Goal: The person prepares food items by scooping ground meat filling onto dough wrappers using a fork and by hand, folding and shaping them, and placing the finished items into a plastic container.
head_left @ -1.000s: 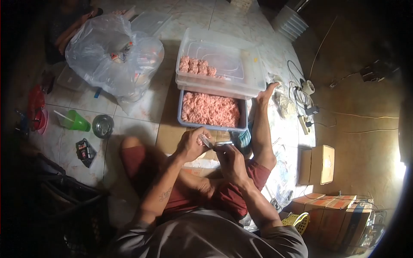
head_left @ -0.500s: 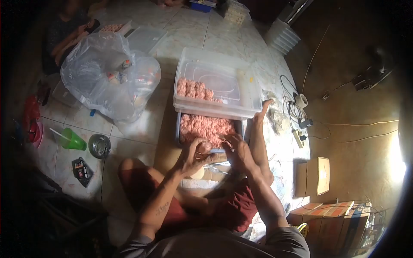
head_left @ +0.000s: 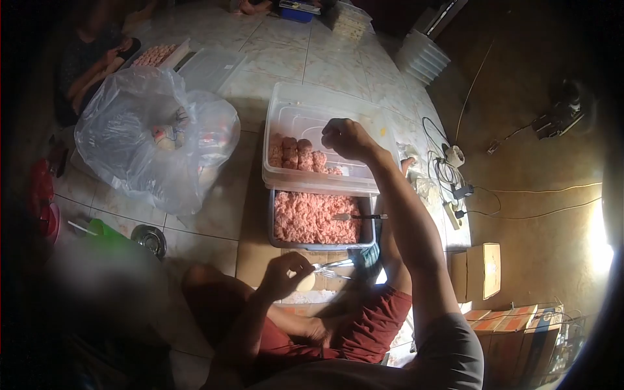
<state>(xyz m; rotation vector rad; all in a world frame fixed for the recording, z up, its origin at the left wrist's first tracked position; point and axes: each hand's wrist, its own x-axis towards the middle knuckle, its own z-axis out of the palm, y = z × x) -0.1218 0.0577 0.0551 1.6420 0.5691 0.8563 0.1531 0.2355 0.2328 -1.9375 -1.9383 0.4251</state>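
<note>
My right hand [head_left: 351, 140] is closed over the clear plastic box [head_left: 268, 170], knuckles up; whatever its fingers hold is hidden. Lumps of pink minced meat [head_left: 304, 156] stand in rows at the box's left side. Below the box, a blue-grey tub [head_left: 272, 224] is filled with loose minced meat [head_left: 305, 214]. A flat-bladed knife or spatula [head_left: 361, 216] lies across that meat, its dark handle at the tub's right side. My left hand [head_left: 285, 274] hovers in front of the tub, loosely curved with thumb and fingers apart. Beside it are a pale round thing [head_left: 304, 282] and metal cutlery [head_left: 333, 268].
Cardboard [head_left: 250, 257] lies beneath the tub. To the left are a large plastic bag [head_left: 140, 140], a metal bowl [head_left: 149, 240] and a green cup [head_left: 107, 237]. Cables and a power strip [head_left: 453, 214] run along the right. Another person [head_left: 94, 65] sits at the far left.
My right hand has moved from the tub up over the clear box. The meat ball seen at my left hand no longer shows there. The bladed tool now lies on the meat, unheld.
</note>
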